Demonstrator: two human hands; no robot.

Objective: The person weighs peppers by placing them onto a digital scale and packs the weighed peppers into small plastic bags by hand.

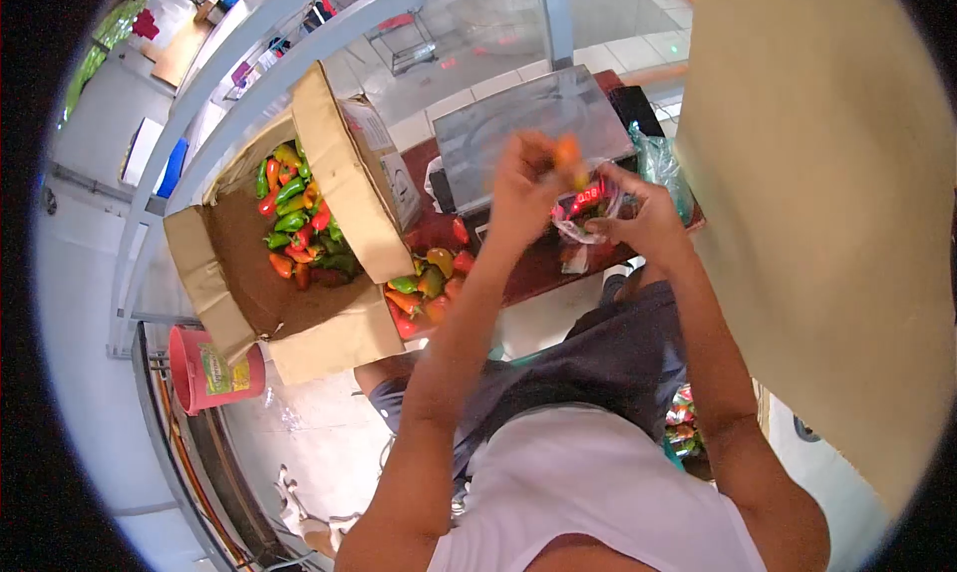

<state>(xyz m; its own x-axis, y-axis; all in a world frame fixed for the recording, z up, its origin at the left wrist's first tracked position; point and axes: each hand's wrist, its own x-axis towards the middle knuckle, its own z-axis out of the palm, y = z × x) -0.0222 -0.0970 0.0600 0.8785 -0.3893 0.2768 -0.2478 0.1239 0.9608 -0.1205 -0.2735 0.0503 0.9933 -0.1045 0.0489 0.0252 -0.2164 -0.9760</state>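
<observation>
One orange pepper (566,152): was pinched in the fingers of the left hand (526,173), near the bag (576,228).
Bag: its rim was grasped by fingers of the right hand (653,218), in front of the scale (478,143).
Loose peppers (432,281): lay on the counter (530,277) beside the carton (324,356).

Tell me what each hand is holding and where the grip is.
The left hand holds an orange pepper, too blurred to tell by which part. The right hand holds a clear bag, the grip seemingly at its rim.
</observation>
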